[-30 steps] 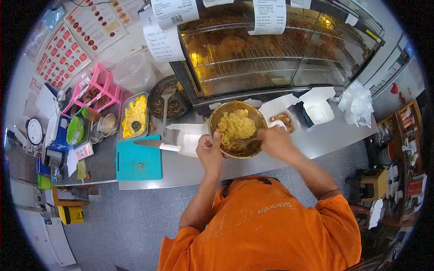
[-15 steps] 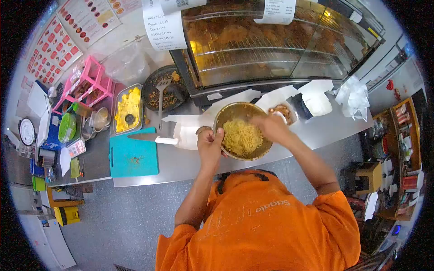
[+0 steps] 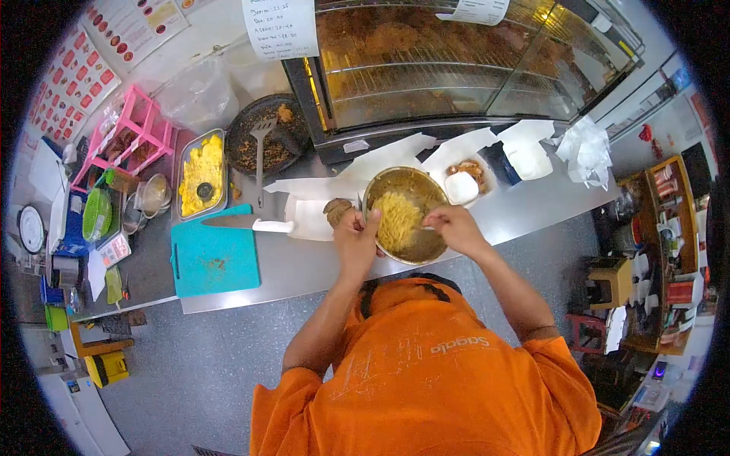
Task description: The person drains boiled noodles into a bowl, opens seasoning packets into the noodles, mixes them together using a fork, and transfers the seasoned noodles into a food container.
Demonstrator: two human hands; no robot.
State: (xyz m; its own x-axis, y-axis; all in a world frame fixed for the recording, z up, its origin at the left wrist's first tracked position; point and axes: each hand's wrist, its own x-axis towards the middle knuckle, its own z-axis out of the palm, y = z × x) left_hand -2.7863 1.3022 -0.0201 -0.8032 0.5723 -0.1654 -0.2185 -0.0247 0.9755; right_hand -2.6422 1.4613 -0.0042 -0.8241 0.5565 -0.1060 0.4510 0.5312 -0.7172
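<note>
Two grips are in use: the left hand clamps the left rim of a metal bowl, centre frame; the right hand pinches a utensil, mostly hidden. Noodles lie toward the bowl's left side. A brown item beside the left hand is hard to identify. Further left, a knife lies between an open white box and a teal cutting board, overlapping the board. A food box stands close to the bowl's upper right. The upper frame edge crops the display cabinet. Since the preceding frame, the right hand has shifted lower against the bowl.
</note>
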